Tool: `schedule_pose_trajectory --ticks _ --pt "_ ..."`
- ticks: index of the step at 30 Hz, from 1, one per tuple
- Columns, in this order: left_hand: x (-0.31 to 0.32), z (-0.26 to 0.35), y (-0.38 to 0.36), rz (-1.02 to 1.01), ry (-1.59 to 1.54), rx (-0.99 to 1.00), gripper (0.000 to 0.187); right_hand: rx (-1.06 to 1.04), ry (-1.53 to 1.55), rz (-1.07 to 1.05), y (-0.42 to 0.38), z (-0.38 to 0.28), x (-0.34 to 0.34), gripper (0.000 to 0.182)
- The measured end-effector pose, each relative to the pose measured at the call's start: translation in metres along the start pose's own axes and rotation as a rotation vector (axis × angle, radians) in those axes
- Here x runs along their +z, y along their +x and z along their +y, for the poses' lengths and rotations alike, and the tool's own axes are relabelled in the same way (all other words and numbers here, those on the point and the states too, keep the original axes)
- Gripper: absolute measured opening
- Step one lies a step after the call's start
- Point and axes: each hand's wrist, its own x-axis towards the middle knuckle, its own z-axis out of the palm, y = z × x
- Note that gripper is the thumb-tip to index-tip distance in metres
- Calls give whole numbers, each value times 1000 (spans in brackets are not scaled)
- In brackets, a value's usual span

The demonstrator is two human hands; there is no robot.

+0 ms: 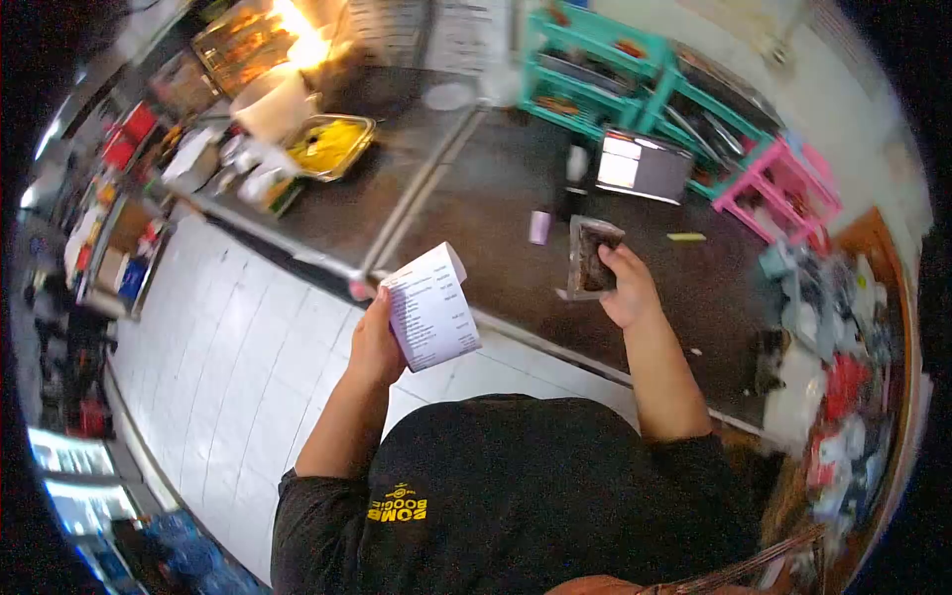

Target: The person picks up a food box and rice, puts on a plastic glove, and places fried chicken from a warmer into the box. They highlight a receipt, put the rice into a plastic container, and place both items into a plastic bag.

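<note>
My left hand (377, 342) is closed on a printed paper receipt (434, 307), white with a curled top edge and lines of small text. Over the dark countertop (516, 208), my right hand (628, 288) grips the right side of a small rectangular pack (587, 260). It has clear-looking edges and dark brown contents, whose kind I cannot make out. A small pale purple piece (538, 227) lies on the counter to the left of the pack. Behind it stands a tablet-like screen (645, 166), partly lit white.
Teal shelf racks (585, 74) and a pink rack (783, 188) line the back. A tray of yellow food (332, 146) sits at the left, near a white tub (273, 104). Plastic bags and boxes crowd the right end. White floor tiles (228, 337) lie left of the counter.
</note>
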Motion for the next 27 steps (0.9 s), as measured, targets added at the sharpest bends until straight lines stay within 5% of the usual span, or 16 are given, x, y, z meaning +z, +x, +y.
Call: schedule_pose_trajectory --ticks 6,12,17,21,25,27 --pt "-141 51 -66 407 -95 160 50 46 -148 -186 54 123 117 19" --pt "-228 73 -109 529 -280 331 46 211 -166 -305 104 227 197 15" --pt "-271 87 -92 625 -258 395 45 439 -126 -341 160 276 245 17" --pt "-297 117 -51 722 -292 386 45 372 -189 -443 228 291 323 21" --pt "-324 158 -4 714 -260 399 46 386 3 -416 329 313 408 23" --pt "-339 169 19 703 -263 367 48 404 -46 -214 351 338 412 25"
